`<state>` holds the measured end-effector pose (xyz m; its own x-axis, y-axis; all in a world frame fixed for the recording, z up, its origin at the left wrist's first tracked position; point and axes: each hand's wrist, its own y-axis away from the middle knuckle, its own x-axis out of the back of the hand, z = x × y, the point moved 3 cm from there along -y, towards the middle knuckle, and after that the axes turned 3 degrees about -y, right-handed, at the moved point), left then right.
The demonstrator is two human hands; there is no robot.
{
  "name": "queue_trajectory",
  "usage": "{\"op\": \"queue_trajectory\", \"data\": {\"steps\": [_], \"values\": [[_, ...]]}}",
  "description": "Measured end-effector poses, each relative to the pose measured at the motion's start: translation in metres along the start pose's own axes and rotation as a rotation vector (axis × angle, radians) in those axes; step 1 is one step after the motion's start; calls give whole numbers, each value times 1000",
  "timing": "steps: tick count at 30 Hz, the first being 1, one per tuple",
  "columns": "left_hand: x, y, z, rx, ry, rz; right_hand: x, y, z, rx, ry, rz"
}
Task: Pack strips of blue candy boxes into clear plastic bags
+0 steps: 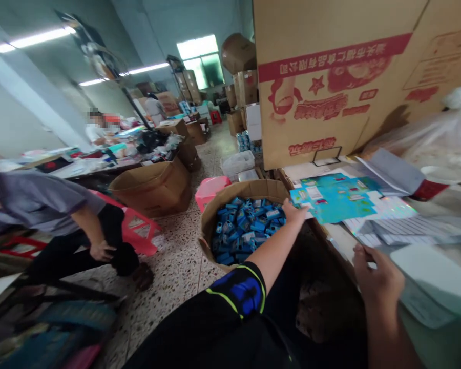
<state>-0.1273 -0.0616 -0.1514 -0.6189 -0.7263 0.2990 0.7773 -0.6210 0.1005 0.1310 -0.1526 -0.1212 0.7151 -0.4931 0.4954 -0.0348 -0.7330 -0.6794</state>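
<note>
Head view: a large printed carton (330, 77) is stacked at upper right. Below centre, a round box (249, 190) is filled with small blue packs (246, 225). Teal printed sheets (336, 197) are gripped by the left hand (294, 211); a grey card (438, 277) is pinched by the right hand (376, 274) at lower right.

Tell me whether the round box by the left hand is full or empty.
Nearly full: the box holds blue packets piled close to its rim.

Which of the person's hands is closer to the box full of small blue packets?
Left. The left hand reaches out just above the far rim of the box of blue packets, by the blue card sheet. The right hand is off to the side, holding a white sheet.
</note>
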Motion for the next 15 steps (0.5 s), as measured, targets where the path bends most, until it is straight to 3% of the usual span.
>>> {"op": "queue_trajectory", "data": {"steps": [7,15], "values": [[16,-33,2,-35,7,-199,-2,-7,-7,-39,-64,-82],[36,-35,19,-75,-22,-179,-2,6,10,11,78,-17]]}}
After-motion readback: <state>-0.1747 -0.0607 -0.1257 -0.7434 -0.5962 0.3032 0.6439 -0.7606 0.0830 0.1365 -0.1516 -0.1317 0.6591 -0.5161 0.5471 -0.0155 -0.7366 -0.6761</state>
